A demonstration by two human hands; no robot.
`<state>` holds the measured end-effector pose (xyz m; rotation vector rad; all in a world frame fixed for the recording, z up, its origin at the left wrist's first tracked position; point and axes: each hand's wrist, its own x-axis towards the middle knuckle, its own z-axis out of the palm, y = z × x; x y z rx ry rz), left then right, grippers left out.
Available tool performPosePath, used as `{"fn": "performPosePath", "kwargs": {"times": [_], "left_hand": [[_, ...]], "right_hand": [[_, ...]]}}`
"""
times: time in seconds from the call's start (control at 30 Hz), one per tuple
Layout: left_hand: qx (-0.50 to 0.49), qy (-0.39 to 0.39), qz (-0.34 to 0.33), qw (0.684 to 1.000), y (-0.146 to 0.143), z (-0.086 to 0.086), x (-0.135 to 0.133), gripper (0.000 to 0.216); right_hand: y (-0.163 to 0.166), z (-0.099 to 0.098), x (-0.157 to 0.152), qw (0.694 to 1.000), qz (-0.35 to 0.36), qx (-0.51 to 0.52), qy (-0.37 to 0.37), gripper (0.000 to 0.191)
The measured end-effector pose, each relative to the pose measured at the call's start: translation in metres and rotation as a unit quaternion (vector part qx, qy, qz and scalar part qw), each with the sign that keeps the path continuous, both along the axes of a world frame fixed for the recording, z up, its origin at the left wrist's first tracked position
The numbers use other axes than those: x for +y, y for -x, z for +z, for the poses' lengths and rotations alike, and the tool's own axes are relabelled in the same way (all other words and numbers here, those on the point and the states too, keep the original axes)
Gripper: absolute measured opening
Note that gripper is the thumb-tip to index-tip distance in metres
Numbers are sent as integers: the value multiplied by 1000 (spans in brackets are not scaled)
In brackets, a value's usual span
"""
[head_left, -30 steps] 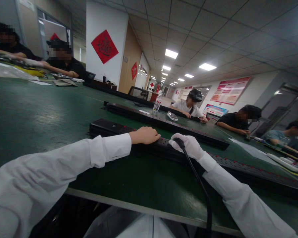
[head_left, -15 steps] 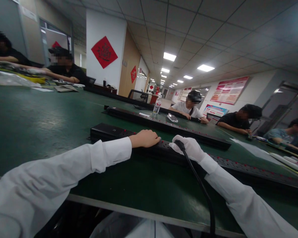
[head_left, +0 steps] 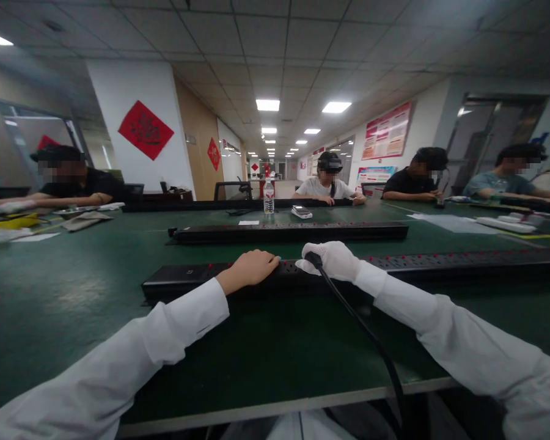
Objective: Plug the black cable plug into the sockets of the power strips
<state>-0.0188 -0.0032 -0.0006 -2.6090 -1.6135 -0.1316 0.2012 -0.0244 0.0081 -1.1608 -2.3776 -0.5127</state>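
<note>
A long black power strip (head_left: 172,280) with a row of sockets and small red parts lies across the green table in front of me. My left hand (head_left: 253,269), bare, is laid over the strip near its left end, its fingers wrapped over the far edge. In a white glove, my right hand (head_left: 332,260) grips a black plug (head_left: 313,260) just above the sockets, a little right of my left hand. From the plug a thick black cable (head_left: 366,327) runs down over the table's front edge. The glove hides the plug's front, so I cannot tell whether it sits in a socket.
Behind lies a second black power strip (head_left: 284,233), with a water bottle (head_left: 269,197) and a white handheld device (head_left: 301,212) beyond it. A paper sheet (head_left: 453,223) is at the right, a brown pouch (head_left: 88,220) at the left. Several people sit around the table.
My view has levelled out and swung to the right. Both hands stay on or just over the strip, the right one still gripping the plug.
</note>
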Motion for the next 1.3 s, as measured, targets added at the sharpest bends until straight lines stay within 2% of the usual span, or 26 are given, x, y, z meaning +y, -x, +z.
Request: {"fn": "performPosePath", "kwargs": {"times": [0.07, 0.27, 0.67, 0.93, 1.3], "left_hand": [[18, -9, -2, 1000, 0, -1, 1, 50], [134, -41, -65, 988, -1, 3, -2, 33], [177, -67, -76, 979, -5, 5, -5, 31], [153, -51, -65, 985, -5, 4, -2, 32], [58, -29, -18, 998, -7, 6, -7, 44]], "right_hand": [[0, 0, -3, 1000, -2, 6, 3, 42], [-1, 1, -9, 999, -36, 12, 6, 45], [-1, -3, -10, 999, -34, 19, -29, 47], [-2, -4, -7, 999, -31, 19, -26, 50], [0, -4, -10, 999, -37, 9, -18, 49]]}}
